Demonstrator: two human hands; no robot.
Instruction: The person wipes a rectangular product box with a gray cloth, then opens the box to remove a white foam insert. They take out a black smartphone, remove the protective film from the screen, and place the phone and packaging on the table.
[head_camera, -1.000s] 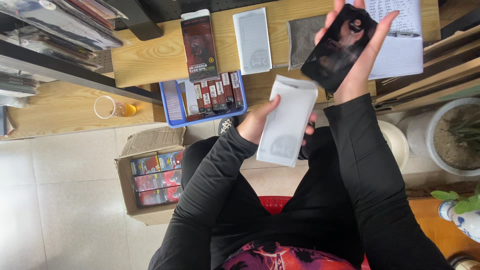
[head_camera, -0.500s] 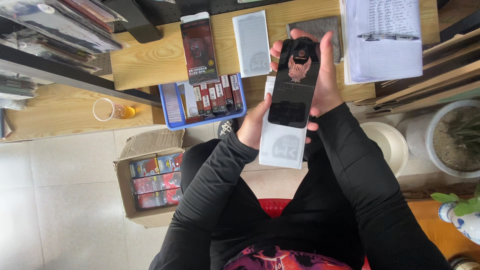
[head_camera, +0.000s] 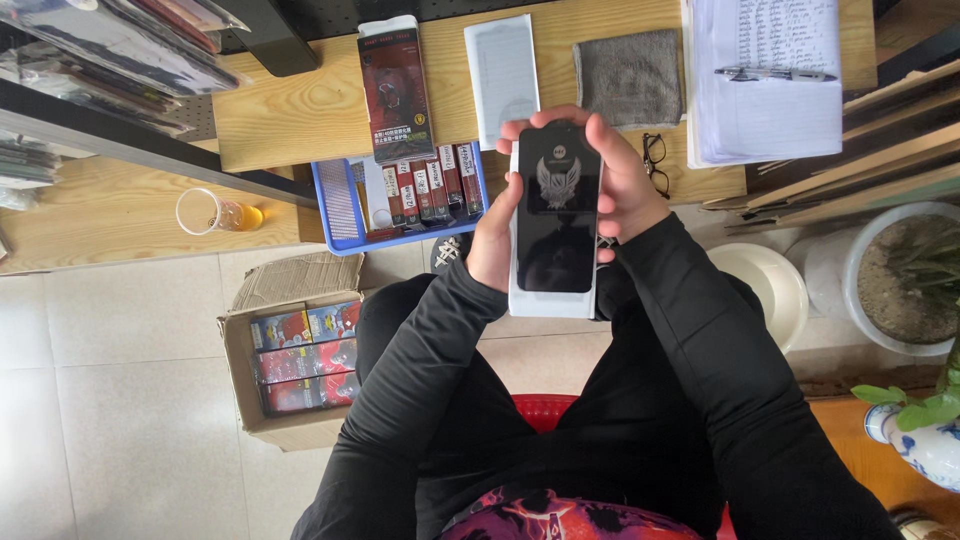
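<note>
We're over the wooden desk (head_camera: 300, 120), the cardboard box (head_camera: 290, 365) of packets on the floor, the blue tray (head_camera: 345, 205) at the desk's edge. In front of us, our left hand (head_camera: 495, 235) clamps the white sleeve (head_camera: 552, 305) from its side, and our right hand (head_camera: 625, 185) wraps around the black glass panel (head_camera: 557, 215) lying flat on it. Both sit above our lap. Risk here, we'd judge: the panel slides off the slick sleeve if either side's hold loosens.
</note>
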